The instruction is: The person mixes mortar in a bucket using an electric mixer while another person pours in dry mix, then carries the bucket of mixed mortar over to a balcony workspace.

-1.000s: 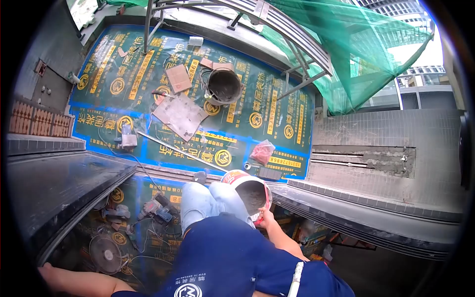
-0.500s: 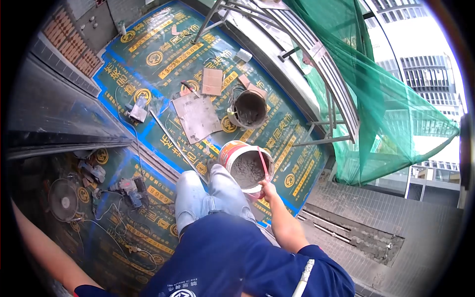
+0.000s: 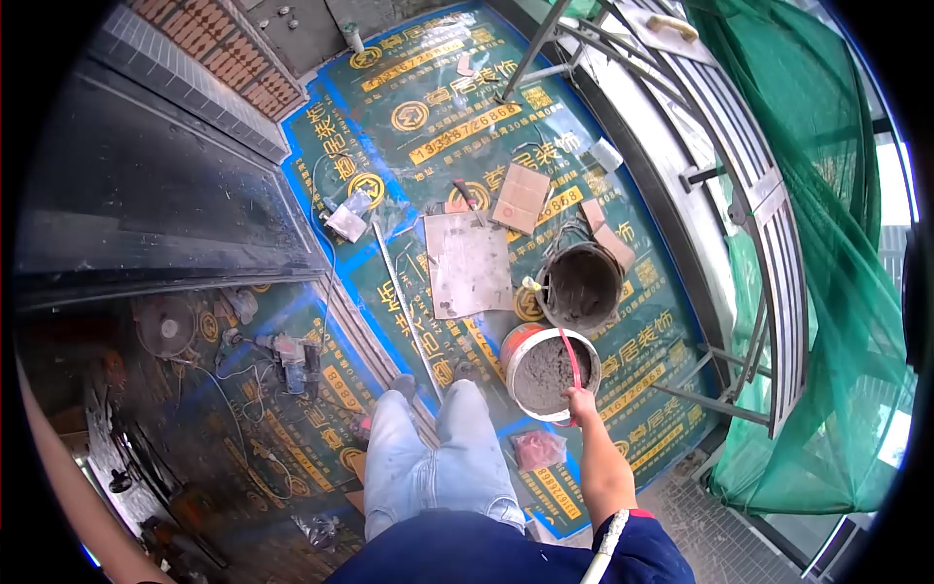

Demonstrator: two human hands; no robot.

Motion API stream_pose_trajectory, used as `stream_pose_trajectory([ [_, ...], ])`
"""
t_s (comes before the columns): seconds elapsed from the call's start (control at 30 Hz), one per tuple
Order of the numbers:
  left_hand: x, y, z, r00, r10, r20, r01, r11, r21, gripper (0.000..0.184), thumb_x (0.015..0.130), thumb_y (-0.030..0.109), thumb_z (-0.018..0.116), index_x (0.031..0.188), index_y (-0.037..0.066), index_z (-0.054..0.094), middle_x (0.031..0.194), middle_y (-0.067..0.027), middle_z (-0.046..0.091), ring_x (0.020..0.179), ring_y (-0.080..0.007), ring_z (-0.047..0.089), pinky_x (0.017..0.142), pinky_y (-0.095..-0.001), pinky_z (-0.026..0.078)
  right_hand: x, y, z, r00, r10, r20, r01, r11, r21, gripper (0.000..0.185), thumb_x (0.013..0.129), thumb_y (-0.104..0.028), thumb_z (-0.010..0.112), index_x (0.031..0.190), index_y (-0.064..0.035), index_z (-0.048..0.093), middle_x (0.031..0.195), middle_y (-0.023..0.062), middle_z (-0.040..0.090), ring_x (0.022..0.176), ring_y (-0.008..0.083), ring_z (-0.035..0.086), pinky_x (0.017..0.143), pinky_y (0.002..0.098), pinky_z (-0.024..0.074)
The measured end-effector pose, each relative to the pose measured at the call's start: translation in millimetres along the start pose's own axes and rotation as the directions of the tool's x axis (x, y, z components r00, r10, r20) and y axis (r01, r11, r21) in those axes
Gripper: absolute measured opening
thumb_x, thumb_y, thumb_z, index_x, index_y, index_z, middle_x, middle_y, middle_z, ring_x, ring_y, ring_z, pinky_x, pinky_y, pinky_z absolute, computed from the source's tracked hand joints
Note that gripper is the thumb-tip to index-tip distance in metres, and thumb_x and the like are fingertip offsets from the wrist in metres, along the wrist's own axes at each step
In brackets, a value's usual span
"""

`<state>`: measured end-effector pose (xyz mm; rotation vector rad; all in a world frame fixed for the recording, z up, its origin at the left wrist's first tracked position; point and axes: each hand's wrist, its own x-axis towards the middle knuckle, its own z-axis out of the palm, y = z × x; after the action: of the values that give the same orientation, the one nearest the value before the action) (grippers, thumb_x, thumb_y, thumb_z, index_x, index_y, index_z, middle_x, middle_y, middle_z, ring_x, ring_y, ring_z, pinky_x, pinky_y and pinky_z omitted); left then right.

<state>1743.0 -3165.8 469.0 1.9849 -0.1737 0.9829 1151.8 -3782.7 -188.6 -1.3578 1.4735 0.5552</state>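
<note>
My right hand (image 3: 582, 406) is closed around the red handle (image 3: 568, 352) of a white-and-red bucket (image 3: 516, 343). Grey mortar (image 3: 545, 376) fills much of it. A second, darker bucket (image 3: 590, 292) with grey residue inside stands just beyond, very close to the one I hold. Of my left side only the forearm (image 3: 83, 501) shows at the left edge; its hand is out of the picture. A pink plastic bag (image 3: 538, 450) lies on the floor below the held bucket.
A grey-smeared board (image 3: 469, 268), cardboard (image 3: 522, 198) and a long straight strip (image 3: 404, 297) lie on the printed green floor sheeting. A metal work platform (image 3: 769, 263) stands right, by green netting (image 3: 827, 389). A fan (image 3: 165, 326), power tool (image 3: 292, 358) and cables are at left, past the door track.
I have moved forward over the sheeting, carrying the mortar bucket closer to the darker bucket. The view has turned, and the pink bag now shows more fully.
</note>
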Motion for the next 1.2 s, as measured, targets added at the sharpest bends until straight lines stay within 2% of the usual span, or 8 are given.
stream_pose_trajectory([
  [0.07, 5.2, -34.7, 0.0, 0.952, -0.029, -0.303, 0.149, 0.913, 0.381, 0.088, 0.073, 0.029, 0.081, 0.134, -0.012, 0.031, 0.134, -0.0287, 0.043, 0.115, -0.0334, 0.052, 0.096, -0.0442, 0.045, 6.9, 30.2, 9.4, 1.0, 0.004, -0.012, -0.004, 1.0, -0.01, 0.023, 0.079, -0.024, 0.061, 0.076, -0.0011, 0.062, 0.06, 0.0044, 0.056, 0.055, 0.0171, 0.054, 0.052, 0.035, 0.042],
  [0.23, -37.1, -1.0, 41.9, 0.928, -0.18, -0.325, 0.325, 0.817, 0.477, 0.09, 0.065, 0.031, 0.084, 0.125, -0.016, 0.037, 0.127, -0.0287, 0.046, 0.108, -0.0317, 0.055, 0.092, -0.0436, 0.048, -14.2, 37.8, 75.3, 0.969, -0.235, -0.077, 0.161, 0.836, -0.524, 0.031, 0.081, -0.028, 0.057, 0.1, -0.0052, 0.062, 0.075, 0.0146, 0.064, 0.08, 0.0287, 0.067, 0.078, 0.0412, 0.0509],
  [0.4, 60.9, -99.0, -51.9, 0.877, -0.457, -0.151, 0.31, 0.298, 0.903, 0.073, 0.077, 0.048, 0.073, 0.12, -0.009, 0.056, 0.105, -0.0125, 0.061, 0.097, -0.0205, 0.056, 0.09, -0.0341, 0.044, -81.5, -19.8, 139.9, 0.772, -0.199, 0.604, 0.609, 0.503, -0.613, 0.042, 0.082, -0.035, 0.057, 0.106, -0.0016, 0.062, 0.105, 0.023, 0.065, 0.102, 0.0333, 0.062, 0.091, 0.0423, 0.0472],
  [0.57, -45.1, -56.1, -73.8, 0.75, -0.544, 0.377, 0.059, 0.622, 0.781, 0.055, 0.085, 0.035, 0.07, 0.118, -0.006, 0.054, 0.088, -0.0069, 0.061, 0.082, -0.011, 0.055, 0.076, -0.028, 0.046, -107.9, -82.4, 165.3, 0.62, -0.421, 0.662, 0.755, 0.549, -0.359, 0.035, 0.084, -0.031, 0.055, 0.097, -0.001, 0.067, 0.099, 0.0165, 0.069, 0.091, 0.0283, 0.066, 0.082, 0.0386, 0.0501],
  [0.7, -198.1, -9.9, -67.9, 0.45, -0.664, 0.597, 0.072, 0.693, 0.717, 0.047, 0.084, 0.025, 0.069, 0.12, -0.001, 0.054, 0.105, -0.0156, 0.064, 0.093, -0.0223, 0.063, 0.082, -0.0345, 0.05, -49.3, -108.1, 136.4, 0.751, -0.36, 0.554, 0.532, 0.827, -0.183, 0.029, 0.083, -0.025, 0.055, 0.093, -0.001, 0.067, 0.078, 0.0092, 0.068, 0.071, 0.0162, 0.065, 0.067, 0.031, 0.0512],
  [0.83, -398.8, -3.2, -120.5, 0.1, -0.807, 0.581, 0.437, 0.561, 0.703, 0.044, 0.084, 0.025, 0.069, 0.118, -0.001, 0.056, 0.106, -0.0143, 0.066, 0.095, -0.0208, 0.064, 0.083, -0.0334, 0.05, -50.9, -170.7, 46.2, 0.864, -0.404, 0.3, 0.497, 0.775, -0.39, 0.018, 0.082, -0.015, 0.057, 0.083, 0.0011, 0.066, 0.07, 0.0079, 0.065, 0.06, 0.0152, 0.061, 0.06, 0.029, 0.0501],
  [1.03, -770.6, 16.6, -292.6, -0.589, -0.806, 0.055, 0.681, -0.458, 0.572, 0.031, 0.09, 0.031, 0.061, 0.106, 0.004, 0.061, 0.076, -0.0047, 0.063, 0.063, -0.0158, 0.059, 0.053, -0.0311, 0.046, -69.7, -203.0, -36.1, 0.939, -0.342, 0.04, 0.343, 0.918, -0.2, 0.011, 0.077, -0.01, 0.056, 0.074, -0.001, 0.061, 0.063, 0.0081, 0.059, 0.051, 0.0172, 0.057, 0.043, 0.0307, 0.0439],
  [1.2, -777.1, 5.5, -297.1, -0.645, -0.762, 0.055, 0.731, -0.596, 0.332, 0.027, 0.092, 0.029, 0.058, 0.105, 0.006, 0.06, 0.081, -0.0032, 0.061, 0.07, -0.0134, 0.059, 0.06, -0.0285, 0.046, -108.9, -192.9, 12.4, 0.887, -0.459, 0.051, 0.367, 0.632, -0.683, 0.019, 0.07, -0.015, 0.057, 0.056, -0.0052, 0.065, 0.052, 0.0088, 0.058, 0.049, 0.0199, 0.058, 0.049, 0.0337, 0.0462],
])
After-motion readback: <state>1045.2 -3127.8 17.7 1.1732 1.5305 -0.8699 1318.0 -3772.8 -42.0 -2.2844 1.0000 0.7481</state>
